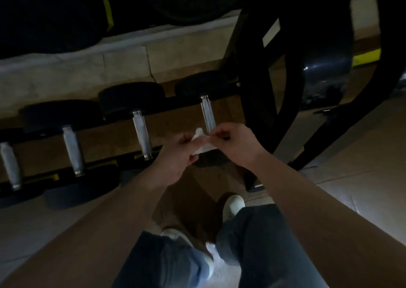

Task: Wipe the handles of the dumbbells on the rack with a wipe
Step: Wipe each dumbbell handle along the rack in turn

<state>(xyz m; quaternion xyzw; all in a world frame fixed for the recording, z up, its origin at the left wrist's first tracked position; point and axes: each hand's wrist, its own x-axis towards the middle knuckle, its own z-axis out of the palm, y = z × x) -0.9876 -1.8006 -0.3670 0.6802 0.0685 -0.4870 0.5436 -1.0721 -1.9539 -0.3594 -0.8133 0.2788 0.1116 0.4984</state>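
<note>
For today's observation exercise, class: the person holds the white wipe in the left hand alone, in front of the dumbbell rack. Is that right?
Not alone. The head view shows both hands on the white wipe: the left hand grips one end and the right hand pinches the other, in front of the dumbbell rack.

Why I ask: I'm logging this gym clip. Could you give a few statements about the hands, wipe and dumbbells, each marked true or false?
1. Both the left hand and the right hand pinch the white wipe. True.
2. The wipe is wrapped round the leftmost handle. False: it is held between the two hands, in front of the near end of the rightmost handle; whether it touches that handle cannot be told.
3. Four metal dumbbell handles show in the row. True.
4. The person wears black shoes. False: the shoes are white.
</note>
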